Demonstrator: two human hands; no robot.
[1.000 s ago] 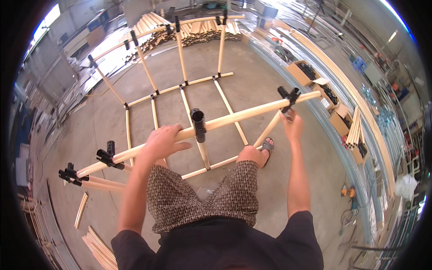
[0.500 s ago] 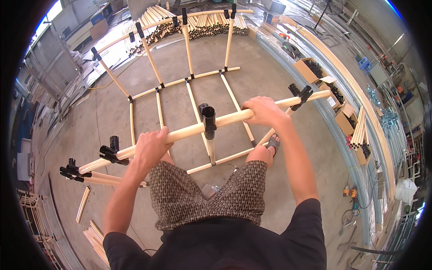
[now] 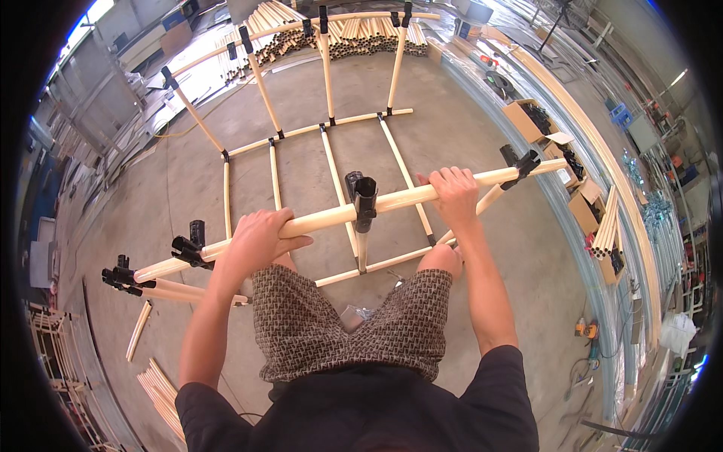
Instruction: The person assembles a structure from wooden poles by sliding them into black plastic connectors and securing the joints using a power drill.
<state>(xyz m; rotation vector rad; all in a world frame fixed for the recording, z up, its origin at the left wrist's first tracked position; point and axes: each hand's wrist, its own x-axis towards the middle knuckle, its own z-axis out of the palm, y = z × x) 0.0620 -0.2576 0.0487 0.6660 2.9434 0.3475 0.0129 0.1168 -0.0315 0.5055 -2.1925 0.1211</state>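
A long cream pipe [image 3: 320,220] runs across in front of me, rising to the right. My left hand [image 3: 258,239] is closed over it left of centre, thumb stretched along its near side. Right of the middle black pipe joint [image 3: 365,202], my right hand [image 3: 453,197] wraps the same pipe with its fingers on top. More black joints sit on the pipe: one beside my left hand [image 3: 192,247], another near the right end [image 3: 521,164]. Uprights drop from the pipe to a floor-level pipe frame [image 3: 331,167], whose far side carries standing posts [image 3: 327,75] and a top rail.
Stacked cream pipes [image 3: 354,38] lie behind the frame. Along the right are long metal lengths [image 3: 553,226], cardboard boxes [image 3: 525,120] of black parts and a pipe bundle [image 3: 607,226]. Loose pipes [image 3: 160,395] and a power drill [image 3: 591,330] are on the floor.
My right hand has turned on the pipe, its fingers now over the top. My left thumb has stretched out along the pipe. The whole view has shifted slightly.
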